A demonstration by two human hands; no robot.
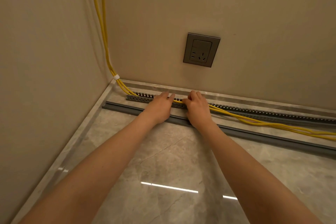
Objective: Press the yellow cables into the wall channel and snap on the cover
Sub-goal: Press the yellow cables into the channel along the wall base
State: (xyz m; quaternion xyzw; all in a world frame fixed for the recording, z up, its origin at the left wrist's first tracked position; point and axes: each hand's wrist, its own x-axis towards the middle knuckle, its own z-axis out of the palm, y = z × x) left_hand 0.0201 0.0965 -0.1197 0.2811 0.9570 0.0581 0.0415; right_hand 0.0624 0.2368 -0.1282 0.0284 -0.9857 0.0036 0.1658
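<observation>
Left hand (160, 106) flat on yellow cables (254, 121), right hand (197, 107) pinching them below the socket (201, 50); loose slack rightward may spring out of channel (140, 98).

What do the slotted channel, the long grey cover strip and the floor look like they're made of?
Slotted channel: probably grey moulded plastic, matte, with evenly cut slots and thin fingers along its walls.
Cover strip: likely the same matte grey plastic, a thin, uniform profile lying loose on the floor.
Floor: polished stone or marble-look tile, with grey veining and sharp mirror-like light reflections; which one cannot be told.
</observation>
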